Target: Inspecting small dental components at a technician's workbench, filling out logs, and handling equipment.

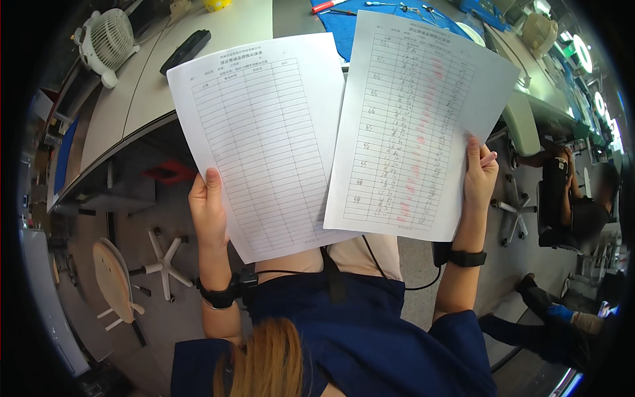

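My left hand (pixel 209 204) pinches the left edge of a white paper form (pixel 264 152), its thumb lying on the front. This sheet carries a printed table with blank rows. My right hand (pixel 479 171) grips the right edge of a second form (pixel 410 132), whose table is filled with dark and red handwriting. A slim pink stick-like thing (pixel 489 158), perhaps a pen, pokes out between the right fingers. Both sheets are held up side by side above my lap, the right one overlapping the edge of the left one. Behind the papers, part of the workbench is hidden.
A white fan (pixel 106 40) and a black case (pixel 186 51) rest on the bench (pixel 149 92). Small tools lie on a blue cloth (pixel 334 30) at the back. A wooden chair (pixel 114 281) stands at left. At right are a seated person (pixel 585 205) and another person's legs (pixel 539 324).
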{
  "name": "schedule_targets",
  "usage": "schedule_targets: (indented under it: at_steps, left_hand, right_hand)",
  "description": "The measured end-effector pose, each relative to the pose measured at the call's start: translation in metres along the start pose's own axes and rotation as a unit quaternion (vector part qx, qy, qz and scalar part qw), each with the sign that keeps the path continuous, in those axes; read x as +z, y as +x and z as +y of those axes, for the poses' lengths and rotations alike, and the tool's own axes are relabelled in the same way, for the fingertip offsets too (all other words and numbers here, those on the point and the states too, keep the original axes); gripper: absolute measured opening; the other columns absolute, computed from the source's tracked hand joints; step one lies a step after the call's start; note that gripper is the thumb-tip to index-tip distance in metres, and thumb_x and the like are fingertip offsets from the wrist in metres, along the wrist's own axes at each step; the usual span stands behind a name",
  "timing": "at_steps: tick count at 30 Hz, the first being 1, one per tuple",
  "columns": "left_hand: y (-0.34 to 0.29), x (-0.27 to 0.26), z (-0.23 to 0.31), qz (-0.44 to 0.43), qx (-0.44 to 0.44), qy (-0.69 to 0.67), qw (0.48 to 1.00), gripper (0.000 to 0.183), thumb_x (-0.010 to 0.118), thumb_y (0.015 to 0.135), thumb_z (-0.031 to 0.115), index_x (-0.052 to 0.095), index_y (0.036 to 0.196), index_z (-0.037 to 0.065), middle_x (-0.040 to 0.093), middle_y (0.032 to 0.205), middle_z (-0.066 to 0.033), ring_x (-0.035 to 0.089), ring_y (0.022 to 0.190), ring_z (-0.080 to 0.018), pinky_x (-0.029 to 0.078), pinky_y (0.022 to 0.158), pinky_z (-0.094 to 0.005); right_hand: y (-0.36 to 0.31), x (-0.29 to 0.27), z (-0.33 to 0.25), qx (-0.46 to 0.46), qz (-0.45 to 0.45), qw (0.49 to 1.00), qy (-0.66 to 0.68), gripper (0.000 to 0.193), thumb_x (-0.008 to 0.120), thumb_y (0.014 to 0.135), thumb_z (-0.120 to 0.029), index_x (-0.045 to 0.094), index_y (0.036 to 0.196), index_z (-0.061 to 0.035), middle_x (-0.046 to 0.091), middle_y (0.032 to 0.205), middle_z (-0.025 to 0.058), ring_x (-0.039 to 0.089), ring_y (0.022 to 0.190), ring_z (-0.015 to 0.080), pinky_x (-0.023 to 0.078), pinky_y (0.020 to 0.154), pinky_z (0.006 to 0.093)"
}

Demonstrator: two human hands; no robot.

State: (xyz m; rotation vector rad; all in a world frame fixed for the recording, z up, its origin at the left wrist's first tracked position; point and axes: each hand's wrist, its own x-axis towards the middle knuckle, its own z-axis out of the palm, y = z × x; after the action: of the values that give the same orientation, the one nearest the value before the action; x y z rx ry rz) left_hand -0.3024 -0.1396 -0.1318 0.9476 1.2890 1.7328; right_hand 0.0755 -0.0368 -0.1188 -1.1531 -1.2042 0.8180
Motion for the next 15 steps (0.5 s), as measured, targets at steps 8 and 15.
schedule_targets:
  at_steps: [8, 15]
  left_hand:
    - [-0.003, -0.046, 0.019, 0.064, 0.011, 0.03, 0.997, 0.028, 0.05, 0.091, 0.025, 0.055, 0.103, 0.001, 0.059, 0.097, -0.0074, 0.054, 0.088, -0.0119, 0.042, 0.079, -0.0241]
    - [-0.016, -0.078, 0.079, 0.025, 0.079, 0.004, 0.997, 0.038, 0.042, 0.093, 0.029, 0.047, 0.113, -0.004, 0.054, 0.11, -0.0125, 0.053, 0.098, -0.0174, 0.041, 0.087, -0.0287]
  right_hand:
    - [0.003, -0.013, -0.012, -0.027, 0.043, 0.998, -0.026, 0.03, 0.055, 0.089, -0.024, 0.063, 0.089, 0.0047, 0.055, 0.071, -0.0049, 0.042, 0.064, 0.0016, 0.033, 0.059, 0.0152]
    - [0.008, -0.025, -0.016, -0.048, 0.042, 0.998, -0.017, 0.031, 0.052, 0.09, -0.024, 0.062, 0.087, 0.0047, 0.054, 0.072, -0.0049, 0.041, 0.065, 0.001, 0.032, 0.058, 0.0151]
